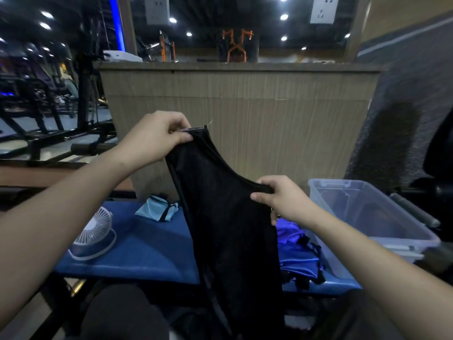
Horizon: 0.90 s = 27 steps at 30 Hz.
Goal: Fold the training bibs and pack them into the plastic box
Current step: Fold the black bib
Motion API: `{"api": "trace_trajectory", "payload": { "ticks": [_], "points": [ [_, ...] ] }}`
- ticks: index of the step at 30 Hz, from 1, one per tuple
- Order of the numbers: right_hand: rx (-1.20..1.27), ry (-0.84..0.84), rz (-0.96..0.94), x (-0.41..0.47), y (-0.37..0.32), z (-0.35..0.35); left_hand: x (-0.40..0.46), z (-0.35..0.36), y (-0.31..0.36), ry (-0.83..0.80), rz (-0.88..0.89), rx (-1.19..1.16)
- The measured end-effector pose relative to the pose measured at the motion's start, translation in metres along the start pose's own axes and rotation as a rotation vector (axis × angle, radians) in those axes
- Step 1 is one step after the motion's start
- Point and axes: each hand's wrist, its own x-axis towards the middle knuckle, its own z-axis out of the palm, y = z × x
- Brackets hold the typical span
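A black mesh training bib (228, 229) hangs in the air in front of me, reaching down past the bench edge. My left hand (157, 136) pinches its upper shoulder strap, raised high. Lower and to the right, my right hand (277, 197) grips the bib's curved edge. A light blue bib (157, 209) lies bunched at the back of the blue bench (137, 244). A darker blue bib (296, 251) lies crumpled on the bench's right side, partly hidden by the black one. The clear plastic box (367, 212) stands at the right with nothing visible inside.
A small white desk fan (93, 234) stands on the bench's left part. Behind the bench rises a wooden counter (240, 106). Gym machines fill the left background. A dark chair (438, 153) is at the far right, and my dark-clad knee shows at the bottom.
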Motion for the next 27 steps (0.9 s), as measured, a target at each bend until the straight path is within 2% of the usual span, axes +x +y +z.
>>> {"api": "trace_trajectory", "payload": {
  "ticks": [5,13,19,27],
  "points": [
    [0.017,0.019,0.004,-0.004,-0.021,0.002,-0.009,-0.026,0.016,0.058,-0.026,-0.143],
    [0.046,-0.009,-0.079,0.015,-0.072,0.034,-0.022,-0.089,0.014,0.175,0.027,-0.016],
    [0.112,0.004,-0.117,0.072,-0.094,0.069,0.006,-0.111,-0.033,0.193,-0.007,0.061],
    [0.143,-0.019,-0.080,0.183,-0.075,0.114,0.085,-0.096,-0.122,0.184,-0.075,0.131]
  ]
}}
